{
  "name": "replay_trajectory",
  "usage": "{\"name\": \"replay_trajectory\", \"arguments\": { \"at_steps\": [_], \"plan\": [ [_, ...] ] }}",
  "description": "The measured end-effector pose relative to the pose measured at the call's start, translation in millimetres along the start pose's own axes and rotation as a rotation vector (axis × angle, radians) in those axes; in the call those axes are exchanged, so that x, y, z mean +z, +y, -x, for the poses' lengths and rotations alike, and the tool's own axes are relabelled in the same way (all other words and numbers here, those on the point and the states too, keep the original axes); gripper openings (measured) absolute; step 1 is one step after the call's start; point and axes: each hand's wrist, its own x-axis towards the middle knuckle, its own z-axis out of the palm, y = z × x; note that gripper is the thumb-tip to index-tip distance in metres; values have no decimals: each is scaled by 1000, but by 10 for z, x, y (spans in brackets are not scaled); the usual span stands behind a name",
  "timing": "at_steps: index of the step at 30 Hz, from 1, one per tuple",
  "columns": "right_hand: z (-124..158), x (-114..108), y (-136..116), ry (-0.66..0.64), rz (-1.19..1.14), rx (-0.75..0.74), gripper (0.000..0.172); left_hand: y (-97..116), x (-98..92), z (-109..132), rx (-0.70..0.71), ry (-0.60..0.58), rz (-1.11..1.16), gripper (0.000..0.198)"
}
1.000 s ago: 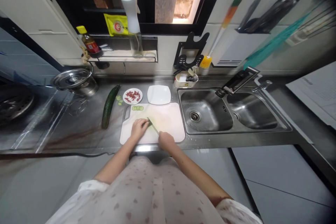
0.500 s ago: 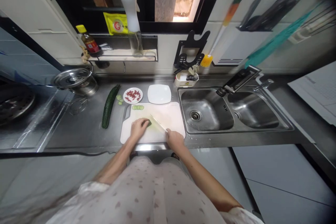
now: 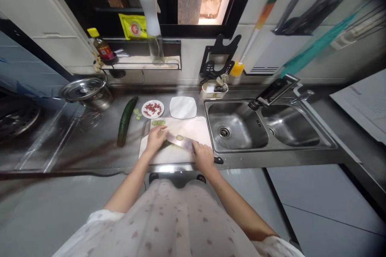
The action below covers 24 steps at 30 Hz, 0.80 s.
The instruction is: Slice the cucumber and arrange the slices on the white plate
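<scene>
- Knife (image 3: 186, 143) bars the board's (image 3: 199, 130) middle.
- Two plates (image 3: 183, 107) line its far edge.
- Passage between pot (image 3: 98, 98) and cucumber (image 3: 126, 122).
- Left basin (image 3: 243, 132) open from the near side; faucet (image 3: 269, 93) overhangs its far corner.

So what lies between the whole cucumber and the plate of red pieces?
Some light green slices lie on the counter between the cucumber and the plate, in the head view.

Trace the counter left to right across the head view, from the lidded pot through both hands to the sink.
Lidded pot → long green cucumber → left hand → knife blade → right hand → left sink basin → right sink basin.
</scene>
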Motion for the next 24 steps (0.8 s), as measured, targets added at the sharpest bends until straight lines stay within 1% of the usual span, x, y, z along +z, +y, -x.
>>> {"name": "replay_trajectory", "arguments": {
  "at_steps": [2,3,5,7,9,12,16,19,24],
  "plan": [
    [-6,0,15,13,13,-10,37,144,-36,-43,133,-165,-76,32],
    [-9,-8,20,12,14,-17,38,215,-46,-54,173,-232,-111,35],
    [-13,-34,27,-3,6,-29,40,335,-50,-61,208,-317,-177,38],
    [-15,-62,31,-21,-11,-32,42,413,-39,-63,208,-358,-221,38],
    [-14,-81,36,-35,-22,-30,43,444,-19,-66,202,-381,-235,35],
    [-10,-84,50,-37,-24,-26,44,428,29,-71,200,-392,-211,31],
    [2,-64,75,-38,-12,-21,44,381,108,-66,221,-361,-145,23],
    [11,-31,97,-35,-2,-30,43,384,151,-59,232,-356,-105,18],
    [3,60,139,-10,-15,-26,45,452,178,-51,174,-367,-97,10]
  ]
}}
